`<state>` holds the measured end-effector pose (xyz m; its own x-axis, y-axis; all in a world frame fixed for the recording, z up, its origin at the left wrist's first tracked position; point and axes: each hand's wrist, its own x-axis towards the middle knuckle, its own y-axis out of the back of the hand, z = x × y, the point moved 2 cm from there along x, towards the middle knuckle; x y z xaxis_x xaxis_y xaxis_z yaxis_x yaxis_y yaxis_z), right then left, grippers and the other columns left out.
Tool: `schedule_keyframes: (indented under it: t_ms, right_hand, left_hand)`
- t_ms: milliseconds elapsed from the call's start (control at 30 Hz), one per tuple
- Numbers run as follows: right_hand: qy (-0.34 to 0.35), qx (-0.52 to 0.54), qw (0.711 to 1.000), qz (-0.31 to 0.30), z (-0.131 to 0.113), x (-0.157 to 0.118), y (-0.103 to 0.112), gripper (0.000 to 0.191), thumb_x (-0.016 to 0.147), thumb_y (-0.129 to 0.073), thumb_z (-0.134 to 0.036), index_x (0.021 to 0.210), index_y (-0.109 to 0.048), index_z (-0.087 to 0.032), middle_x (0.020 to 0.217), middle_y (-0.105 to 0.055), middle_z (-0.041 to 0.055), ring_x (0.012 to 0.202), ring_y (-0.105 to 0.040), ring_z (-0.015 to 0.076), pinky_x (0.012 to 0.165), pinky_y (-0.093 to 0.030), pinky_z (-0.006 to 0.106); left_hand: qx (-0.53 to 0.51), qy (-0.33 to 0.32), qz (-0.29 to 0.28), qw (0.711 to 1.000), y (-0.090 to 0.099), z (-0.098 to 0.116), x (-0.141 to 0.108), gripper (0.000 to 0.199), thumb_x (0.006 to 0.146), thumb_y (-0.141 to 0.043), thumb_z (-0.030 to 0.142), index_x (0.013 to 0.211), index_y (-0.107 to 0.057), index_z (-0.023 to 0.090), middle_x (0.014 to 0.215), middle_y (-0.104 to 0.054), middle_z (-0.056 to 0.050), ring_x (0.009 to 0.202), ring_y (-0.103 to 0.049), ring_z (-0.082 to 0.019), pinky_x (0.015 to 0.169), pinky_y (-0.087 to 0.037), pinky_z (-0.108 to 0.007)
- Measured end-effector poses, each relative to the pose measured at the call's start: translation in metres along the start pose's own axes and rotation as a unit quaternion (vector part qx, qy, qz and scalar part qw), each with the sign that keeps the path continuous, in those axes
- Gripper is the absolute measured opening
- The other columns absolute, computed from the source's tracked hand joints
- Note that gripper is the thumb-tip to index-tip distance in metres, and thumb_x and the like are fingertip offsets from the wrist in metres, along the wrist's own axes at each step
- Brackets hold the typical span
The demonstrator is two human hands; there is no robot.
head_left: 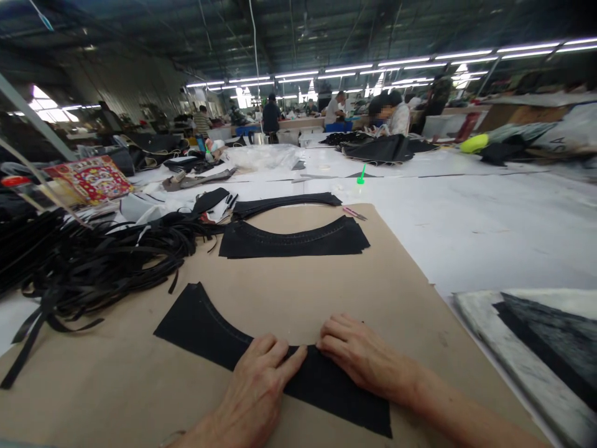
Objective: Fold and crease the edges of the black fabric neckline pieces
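Observation:
A black curved piece of cloth-like material (205, 323) lies in front of me, its concave edge facing away. My left hand (261, 379) rests on the middle of it, pressing down near that edge, with one digit spread out to the right. Just right of it, my right hand (349, 348) has its fingers bent together and closed on the same edge. The fingertips of both hands are close but apart. Part of the piece is hidden under the hands. Farther off lies a similar black curved stack (293, 244), with a stitched-looking line along its curve.
Brown board (401, 311) covers the near table. Another black curved stack (284, 202) and pink-handled snips (354, 213) lie at its far side. Black strips (116, 261) are heaped at left. A green-capped nozzle (360, 177) stands beyond; dark pieces (550, 342) lie right. Several people work behind.

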<state>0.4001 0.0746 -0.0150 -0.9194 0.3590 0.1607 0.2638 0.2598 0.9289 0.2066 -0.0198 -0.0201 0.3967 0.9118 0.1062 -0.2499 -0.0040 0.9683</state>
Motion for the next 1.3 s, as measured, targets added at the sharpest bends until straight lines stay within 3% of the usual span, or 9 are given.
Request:
schedule_keyframes:
  t_ms: [233, 333, 500, 633, 767, 933, 1133, 1300]
  right_hand:
    - [0.008, 0.012, 1.0, 0.008, 0.01, -0.01, 0.009, 0.02, 0.099, -0.038, -0.02, 0.089, -0.055, -0.019, 0.093, -0.056, 0.0045, 0.085, -0.046, 0.0175, 0.077, -0.038, 0.03]
    - [0.007, 0.006, 1.0, -0.003, 0.011, -0.011, 0.011, 0.021, 0.099, -0.037, -0.02, 0.087, -0.053, -0.019, 0.092, -0.056, 0.0042, 0.084, -0.046, 0.0172, 0.076, -0.038, 0.03]
    - [0.022, -0.019, 0.999, -0.019, 0.012, -0.012, 0.012, 0.021, 0.099, -0.035, -0.018, 0.086, -0.052, -0.019, 0.091, -0.055, 0.0042, 0.084, -0.047, 0.017, 0.079, -0.039, 0.03]
    - [0.028, -0.025, 0.999, -0.018, 0.015, -0.014, 0.014, 0.018, 0.097, -0.038, -0.017, 0.086, -0.051, -0.02, 0.091, -0.055, 0.0032, 0.083, -0.047, 0.0161, 0.077, -0.038, 0.029]
    - [0.031, -0.038, 0.998, -0.026, 0.019, -0.014, 0.018, 0.012, 0.097, -0.044, -0.022, 0.087, -0.051, -0.02, 0.091, -0.056, 0.0027, 0.086, -0.048, 0.0166, 0.079, -0.038, 0.03]
    - [0.037, -0.065, 0.997, -0.036, 0.024, -0.016, 0.024, 0.012, 0.095, -0.047, -0.024, 0.085, -0.051, -0.02, 0.092, -0.057, 0.0026, 0.086, -0.047, 0.0176, 0.079, -0.037, 0.032]
    - [0.03, -0.029, 0.999, -0.034, 0.03, -0.02, 0.029, 0.006, 0.094, -0.049, -0.023, 0.09, -0.053, -0.02, 0.095, -0.058, 0.0023, 0.089, -0.048, 0.0166, 0.083, -0.037, 0.031]
    - [0.037, -0.045, 0.998, -0.033, 0.033, -0.024, 0.032, 0.012, 0.095, -0.045, -0.021, 0.09, -0.055, -0.019, 0.091, -0.059, 0.0027, 0.084, -0.048, 0.0163, 0.08, -0.036, 0.03]
  left_hand:
    - [-0.008, -0.003, 0.031, 0.999, -0.002, 0.009, 0.004, 0.056, 0.08, -0.038, -0.003, 0.129, -0.052, 0.02, 0.108, -0.055, -0.009, 0.096, -0.05, -0.023, 0.085, -0.046, -0.039]
    - [-0.046, 0.004, 0.011, 0.999, -0.001, 0.014, 0.013, 0.049, 0.081, -0.038, -0.004, 0.121, -0.056, 0.017, 0.106, -0.056, -0.008, 0.094, -0.05, -0.022, 0.086, -0.047, -0.038]
    - [-0.016, 0.003, -0.026, 1.0, -0.001, 0.019, 0.025, 0.051, 0.088, -0.043, 0.003, 0.134, -0.049, 0.025, 0.096, -0.057, -0.006, 0.088, -0.051, -0.023, 0.078, -0.049, -0.038]
    - [-0.015, 0.011, -0.025, 1.0, -0.003, 0.022, 0.025, 0.052, 0.088, -0.043, 0.004, 0.134, -0.049, 0.028, 0.099, -0.056, -0.006, 0.09, -0.051, -0.023, 0.079, -0.049, -0.04]
    - [-0.065, 0.001, -0.006, 0.998, -0.005, 0.026, 0.028, 0.05, 0.086, -0.038, -0.001, 0.127, -0.054, 0.021, 0.111, -0.056, -0.008, 0.1, -0.051, -0.023, 0.088, -0.047, -0.04]
    - [-0.059, -0.005, -0.036, 0.998, -0.006, 0.031, 0.036, 0.041, 0.084, -0.04, -0.002, 0.115, -0.059, 0.015, 0.099, -0.059, -0.007, 0.09, -0.051, -0.023, 0.083, -0.048, -0.039]
    - [-0.017, -0.02, -0.054, 0.998, -0.006, 0.036, 0.04, 0.053, 0.085, -0.043, 0.0, 0.135, -0.048, 0.018, 0.098, -0.059, -0.007, 0.089, -0.051, -0.023, 0.081, -0.049, -0.04]
    - [-0.029, 0.004, -0.054, 0.998, -0.007, 0.041, 0.044, 0.056, 0.082, -0.04, -0.003, 0.133, -0.051, 0.019, 0.106, -0.058, -0.009, 0.096, -0.051, -0.024, 0.086, -0.048, -0.042]
